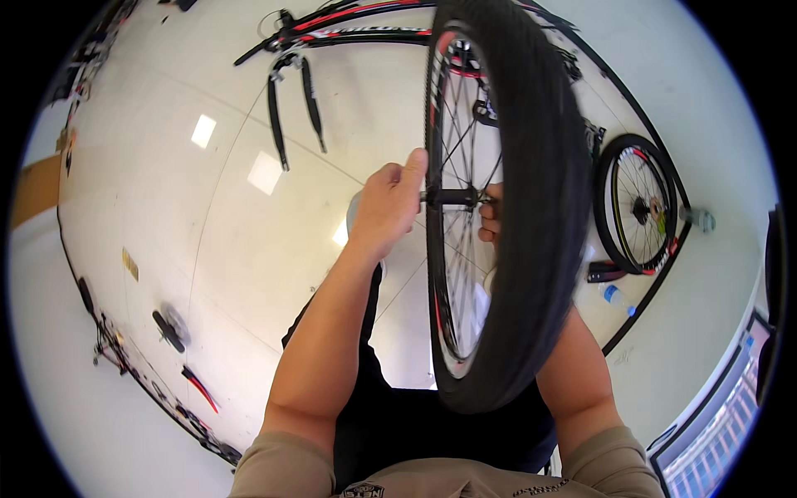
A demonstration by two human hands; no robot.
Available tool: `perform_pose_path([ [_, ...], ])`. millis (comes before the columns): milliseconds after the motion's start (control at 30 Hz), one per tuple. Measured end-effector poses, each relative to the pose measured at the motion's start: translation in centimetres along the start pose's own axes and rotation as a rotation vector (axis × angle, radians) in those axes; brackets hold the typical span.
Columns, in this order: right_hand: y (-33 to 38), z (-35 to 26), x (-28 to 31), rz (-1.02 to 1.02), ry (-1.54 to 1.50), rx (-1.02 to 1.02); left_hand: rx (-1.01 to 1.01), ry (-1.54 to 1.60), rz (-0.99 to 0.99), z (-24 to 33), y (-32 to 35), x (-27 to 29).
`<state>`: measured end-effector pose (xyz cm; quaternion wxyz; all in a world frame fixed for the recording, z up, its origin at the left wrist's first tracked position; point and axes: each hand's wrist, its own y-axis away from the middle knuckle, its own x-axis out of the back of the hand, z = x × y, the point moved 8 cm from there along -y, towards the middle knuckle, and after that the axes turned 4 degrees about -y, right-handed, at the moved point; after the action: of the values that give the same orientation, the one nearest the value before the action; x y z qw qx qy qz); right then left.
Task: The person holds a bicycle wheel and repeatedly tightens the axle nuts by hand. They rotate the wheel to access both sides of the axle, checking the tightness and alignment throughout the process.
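While both hands pinch its hub (452,197), the wheel (506,199) stands upright, edge-on.
Left hand (386,207) grips at 9 o'clock, right hand (491,217) at 3 (half hidden); likely light, stiff, best held by the axle.

Both arms raised; left hand (388,203) closed, right hand (491,217) mostly hidden.

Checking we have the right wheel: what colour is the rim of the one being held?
Black rim with red and white accents, seen in the head view.
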<state>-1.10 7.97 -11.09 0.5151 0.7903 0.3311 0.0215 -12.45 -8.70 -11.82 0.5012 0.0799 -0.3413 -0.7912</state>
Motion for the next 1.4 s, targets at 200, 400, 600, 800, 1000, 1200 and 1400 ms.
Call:
perform_pose_path([
  [200,-2.3,0.9,1.2,0.070,0.085,0.003,0.008,-0.114,0.024,0.3,0.3,0.2],
  [400,-2.1,1.7,1.4,-0.120,-0.114,-0.076,0.000,-0.116,0.012,0.7,0.5,0.3],
  [600,-4.0,2.2,1.6,-0.293,-0.128,-0.174,-0.005,-0.108,0.008,0.7,0.3,0.1],
  [800,-2.2,0.5,1.2,-0.008,0.133,-0.018,-0.009,-0.126,0.000,0.7,0.3,-0.1],
  [1000,-0.2,-1.1,-0.2,0.046,0.314,0.110,-0.002,-0.164,-0.005,1.3,0.9,0.1],
  [1200,-1.5,-0.4,1.5,0.119,0.449,-0.063,-0.006,-0.175,-0.037,1.7,1.2,-0.1],
  [1400,-1.2,-0.4,0.5,0.017,0.289,0.066,-0.013,-0.180,-0.033,1.7,1.2,0.2],
])
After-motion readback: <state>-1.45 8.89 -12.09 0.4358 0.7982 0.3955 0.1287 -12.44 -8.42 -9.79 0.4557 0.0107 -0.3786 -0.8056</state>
